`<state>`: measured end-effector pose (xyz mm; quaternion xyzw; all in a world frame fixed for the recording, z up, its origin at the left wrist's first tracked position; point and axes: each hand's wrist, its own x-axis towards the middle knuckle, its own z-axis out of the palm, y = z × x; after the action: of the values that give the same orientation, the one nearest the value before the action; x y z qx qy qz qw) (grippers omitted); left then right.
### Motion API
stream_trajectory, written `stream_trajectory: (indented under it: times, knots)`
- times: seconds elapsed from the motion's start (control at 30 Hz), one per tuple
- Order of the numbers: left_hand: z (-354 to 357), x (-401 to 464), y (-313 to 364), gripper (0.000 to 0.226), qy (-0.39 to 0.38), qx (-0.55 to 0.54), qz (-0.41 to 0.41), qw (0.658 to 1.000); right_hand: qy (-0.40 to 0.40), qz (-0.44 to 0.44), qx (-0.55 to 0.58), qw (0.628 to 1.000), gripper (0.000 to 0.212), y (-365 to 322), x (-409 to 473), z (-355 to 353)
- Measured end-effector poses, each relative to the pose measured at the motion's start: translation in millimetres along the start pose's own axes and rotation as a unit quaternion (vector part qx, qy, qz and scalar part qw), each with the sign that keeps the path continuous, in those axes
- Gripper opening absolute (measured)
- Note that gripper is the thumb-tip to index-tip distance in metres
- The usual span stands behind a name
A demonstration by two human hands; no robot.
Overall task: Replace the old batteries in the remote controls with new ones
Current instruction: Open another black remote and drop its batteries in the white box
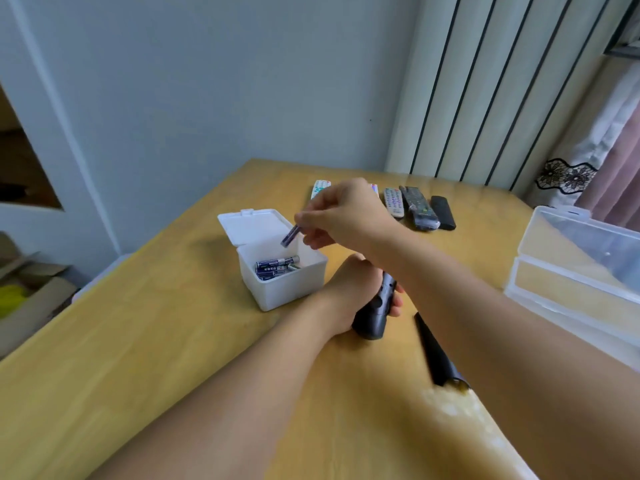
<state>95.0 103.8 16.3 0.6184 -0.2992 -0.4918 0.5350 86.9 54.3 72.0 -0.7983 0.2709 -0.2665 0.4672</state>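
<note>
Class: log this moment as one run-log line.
right hand: pinches battery over box | left hand: grips remote

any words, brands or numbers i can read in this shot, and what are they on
None can be read.
Batteries in the white box: white print on dark blue labels, too blurred to read.
Battery pinched in the right hand: label blurred.
Remotes at the far table edge: button markings too small.
Black remote in the left hand: no readable marking.
</note>
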Motion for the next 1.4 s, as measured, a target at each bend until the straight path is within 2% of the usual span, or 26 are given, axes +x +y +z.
stream_trajectory:
  times: [0.03,0.1,0.13,0.17,0.33,0.57,0.67,0.83,1.03,1.4]
  knots:
    - [-1.3,0.2,0.0,0.035,-0.001,0.009,-0.002,1.000,0.012,-0.021,-0.107,0.994,0.012,1.3,4.6,0.4]
    - [-0.8,-0.8,0.8,0.029,-0.007,0.006,0.001,1.000,0.094,-0.095,-0.319,0.938,0.008,7.1,5.2,-7.4]
    - [-0.2,-1.2,0.4,0.028,-0.008,0.000,0.000,1.000,0.129,-0.120,-0.369,0.913,0.007,10.8,1.1,-13.5]
    - [-0.2,-1.5,0.0,0.027,-0.008,-0.007,0.001,1.000,0.147,-0.135,-0.383,0.902,0.007,16.1,-3.6,-21.0]
    - [2.0,-0.9,-4.7,0.032,-0.033,-0.069,0.030,0.997,0.139,-0.103,-0.388,0.905,0.009,47.5,-42.2,-72.6]
    - [6.9,0.7,-10.3,0.035,-0.058,-0.060,0.053,0.995,0.129,-0.111,-0.348,0.922,0.012,76.0,-100.0,-104.7]
    - [15.0,-3.5,-11.6,0.028,-0.056,-0.036,0.073,0.995,0.108,-0.135,-0.319,0.932,0.009,80.3,-106.3,-102.8]
    - [20.3,-5.1,-13.7,0.034,-0.070,0.030,0.115,0.990,0.084,-0.135,-0.310,0.937,0.002,89.3,-101.0,-107.3]
    - [20.0,-5.6,-13.5,0.034,-0.082,0.069,0.125,0.986,0.083,-0.147,-0.307,0.937,0.018,88.8,-101.6,-110.5]
    - [11.2,-4.5,-13.2,0.035,-0.093,0.176,0.128,0.972,0.056,-0.148,-0.318,0.935,0.006,90.4,-98.5,-113.3]
